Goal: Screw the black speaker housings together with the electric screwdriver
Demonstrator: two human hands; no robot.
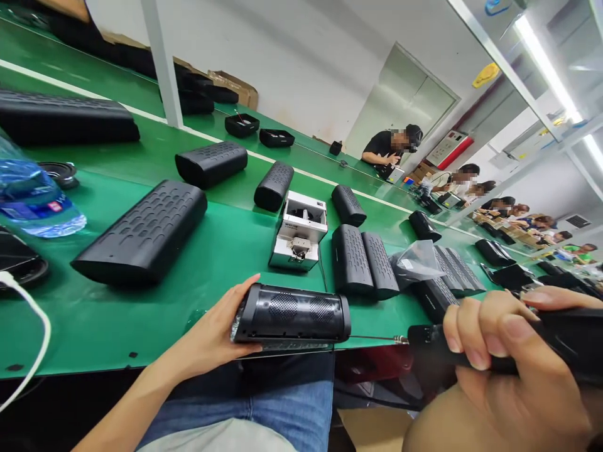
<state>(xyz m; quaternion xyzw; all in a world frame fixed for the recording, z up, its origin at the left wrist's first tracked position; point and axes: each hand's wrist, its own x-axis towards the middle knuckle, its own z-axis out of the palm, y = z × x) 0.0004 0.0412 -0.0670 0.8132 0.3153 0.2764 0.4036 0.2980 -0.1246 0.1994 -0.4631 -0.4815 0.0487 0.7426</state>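
Observation:
A black speaker housing [301, 314] with perforated grilles lies at the near edge of the green bench, a clear plastic sheet partly under it. My left hand [230, 320] grips its left end, thumb below and fingers over the top. On the right, my right hand [509, 345] is wrapped round a black electric screwdriver [433, 342]. The screwdriver's thin bit reaches left to the housing's right end; whether it sits in a screw there I cannot tell. Just behind the housing stands a white screw feeder [300, 232].
More black housings stand around, including a large one [141, 232] at left and a pair [353, 260] right of the feeder. A water bottle [38, 194], a phone [19, 257] and a white cable [40, 314] lie at far left. Several people work further along the line.

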